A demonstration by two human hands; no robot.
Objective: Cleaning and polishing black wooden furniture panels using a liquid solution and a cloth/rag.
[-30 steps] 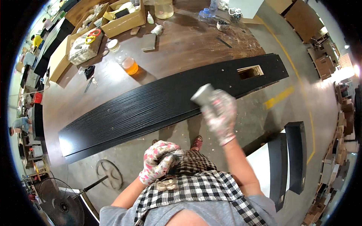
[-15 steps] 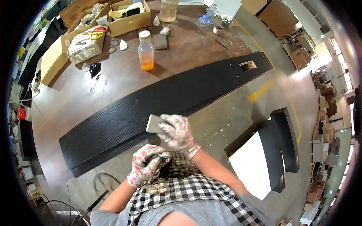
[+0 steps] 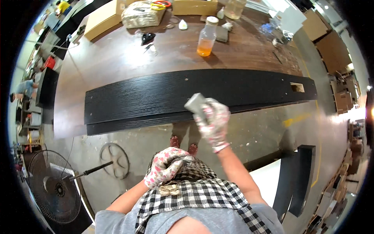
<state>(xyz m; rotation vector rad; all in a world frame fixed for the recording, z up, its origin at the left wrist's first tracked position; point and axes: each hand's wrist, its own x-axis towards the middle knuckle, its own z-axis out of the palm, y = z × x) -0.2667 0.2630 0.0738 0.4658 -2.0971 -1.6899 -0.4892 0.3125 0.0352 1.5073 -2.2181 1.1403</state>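
My right hand [image 3: 212,124], in a white glove with pink blotches, is closed round a grey sanding block [image 3: 195,103]. The block is over the near edge of a long black wood-grain panel [image 3: 156,95], tilted; whether it touches the panel I cannot tell. The panel lies across the table and has a rectangular cutout near its right end. My left hand [image 3: 165,167], in a matching glove, is closed at my waist against the checked apron [image 3: 202,191]. Its fingers are curled in, and what they hold is hidden.
On the brown table [image 3: 113,64] stand a bottle of orange liquid [image 3: 206,39], a grey pad [image 3: 222,34], a small glue bottle [image 3: 183,24] and cardboard boxes [image 3: 103,19]. A floor fan [image 3: 58,187] is at lower left; black curved pieces [image 3: 304,179] stand at lower right.
My view has turned, so the panel lies more level and the fan shows more fully. My right hand, with the sanding block, has moved out over the panel, away from my left hand.
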